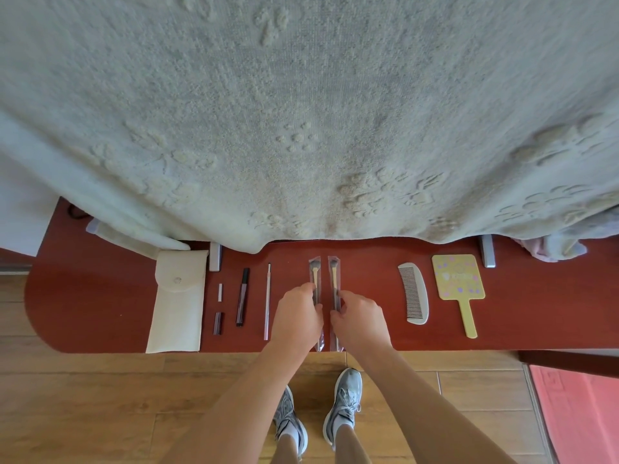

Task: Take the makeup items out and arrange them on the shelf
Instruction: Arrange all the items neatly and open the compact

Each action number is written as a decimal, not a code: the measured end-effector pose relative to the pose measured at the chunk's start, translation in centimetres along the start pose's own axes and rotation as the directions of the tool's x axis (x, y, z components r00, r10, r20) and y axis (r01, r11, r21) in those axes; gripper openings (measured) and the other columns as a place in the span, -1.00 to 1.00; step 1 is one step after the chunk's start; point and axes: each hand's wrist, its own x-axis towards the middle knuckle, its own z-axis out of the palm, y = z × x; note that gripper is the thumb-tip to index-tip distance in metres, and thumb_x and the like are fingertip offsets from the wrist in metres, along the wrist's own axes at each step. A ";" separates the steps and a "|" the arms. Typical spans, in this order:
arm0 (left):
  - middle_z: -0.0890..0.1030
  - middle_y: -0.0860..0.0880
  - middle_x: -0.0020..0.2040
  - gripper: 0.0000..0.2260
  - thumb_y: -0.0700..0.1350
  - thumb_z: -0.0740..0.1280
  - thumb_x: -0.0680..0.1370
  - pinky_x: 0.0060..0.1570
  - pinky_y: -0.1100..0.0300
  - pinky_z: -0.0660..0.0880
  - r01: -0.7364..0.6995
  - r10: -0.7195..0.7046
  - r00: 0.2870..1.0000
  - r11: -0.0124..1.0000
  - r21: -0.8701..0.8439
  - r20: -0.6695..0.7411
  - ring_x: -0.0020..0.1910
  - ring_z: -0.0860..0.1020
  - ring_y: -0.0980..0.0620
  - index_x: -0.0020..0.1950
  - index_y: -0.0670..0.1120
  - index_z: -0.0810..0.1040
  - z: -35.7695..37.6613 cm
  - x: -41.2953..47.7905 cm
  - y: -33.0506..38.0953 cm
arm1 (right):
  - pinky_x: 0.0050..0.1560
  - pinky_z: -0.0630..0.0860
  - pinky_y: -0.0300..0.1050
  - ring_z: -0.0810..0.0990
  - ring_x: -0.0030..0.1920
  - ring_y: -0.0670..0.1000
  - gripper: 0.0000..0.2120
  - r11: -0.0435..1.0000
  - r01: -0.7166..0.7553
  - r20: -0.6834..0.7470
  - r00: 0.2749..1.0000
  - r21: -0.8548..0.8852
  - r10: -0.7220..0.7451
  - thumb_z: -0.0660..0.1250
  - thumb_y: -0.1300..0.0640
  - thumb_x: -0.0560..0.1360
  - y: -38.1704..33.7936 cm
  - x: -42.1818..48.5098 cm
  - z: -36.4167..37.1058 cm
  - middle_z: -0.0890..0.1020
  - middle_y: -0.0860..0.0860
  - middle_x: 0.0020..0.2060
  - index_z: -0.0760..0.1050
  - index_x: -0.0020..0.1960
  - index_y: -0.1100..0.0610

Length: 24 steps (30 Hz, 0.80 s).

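Two makeup brushes in clear sleeves lie side by side on the red-brown shelf (pixel 100 296), bristles pointing away from me. My left hand (pixel 296 316) pinches the left brush (pixel 314 271), and my right hand (pixel 360 318) pinches the right brush (pixel 333 271). To the left lie a thin pink stick (pixel 267 299), a dark pen-like tube (pixel 242 296), a small white piece (pixel 220 292) and a small dark cap (pixel 218 323). A cream pouch (pixel 177 306) with a snap flap lies at the far left of the row. A white comb (pixel 413 293) and a yellow hand mirror (pixel 459 283) lie to the right.
A pale textured bedspread (pixel 301 112) hangs over the shelf's far edge. Grey brackets (pixel 215 257) (pixel 487 251) stand against it. Wooden floor (pixel 100 396) runs below the shelf's front edge, with a pink mat (pixel 579 413) at the lower right and my shoes (pixel 345 403) near the shelf.
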 end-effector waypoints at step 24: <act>0.61 -0.05 0.16 -0.67 -0.09 0.36 0.59 0.07 0.23 0.52 0.129 -0.115 0.967 0.990 0.048 -0.228 0.10 0.61 -0.01 0.35 -0.11 0.54 -7.8 -1.1 -5.8 | -0.13 0.51 -0.29 0.54 -0.18 -0.10 -0.61 0.995 0.101 0.005 0.995 -0.026 -0.101 0.30 0.08 0.55 -6.3 -0.8 1.4 0.62 -0.07 -0.11 0.46 0.37 0.07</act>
